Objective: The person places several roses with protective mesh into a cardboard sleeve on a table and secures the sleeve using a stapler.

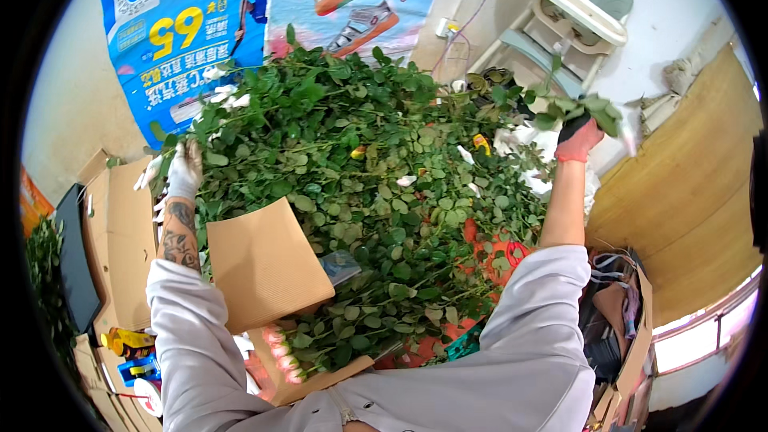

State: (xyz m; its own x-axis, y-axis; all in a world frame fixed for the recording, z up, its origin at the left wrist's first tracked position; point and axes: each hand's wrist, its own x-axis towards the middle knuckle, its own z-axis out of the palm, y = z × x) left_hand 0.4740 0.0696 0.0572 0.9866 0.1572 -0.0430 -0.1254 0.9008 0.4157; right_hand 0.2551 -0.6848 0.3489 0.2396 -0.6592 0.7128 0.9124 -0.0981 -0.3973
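A large heap of leafy green rose stems (344, 168) fills the space before me. At its left edge my left hand (186, 170), in a white glove, has its fingers stretched out against the leaves. White-covered buds (149, 172) lie just beside it. Out to the right, my right hand (579, 141), in a red and black glove, is closed around leafy rose stems (602, 112); a blurred pale pink and white shape shows at their right end. Nearer me, a bunch of pink-and-cream roses (282, 354) lies by a tan corrugated cardboard sheet (268, 260).
A high chair (572, 24) stands behind on the right, with white wrapping material (532, 148) below it. Yellow scissors-like handles (482, 142) lie on the leaves. An open carton (624, 328) sits at my right; yellow and blue tools (132, 356) are at lower left.
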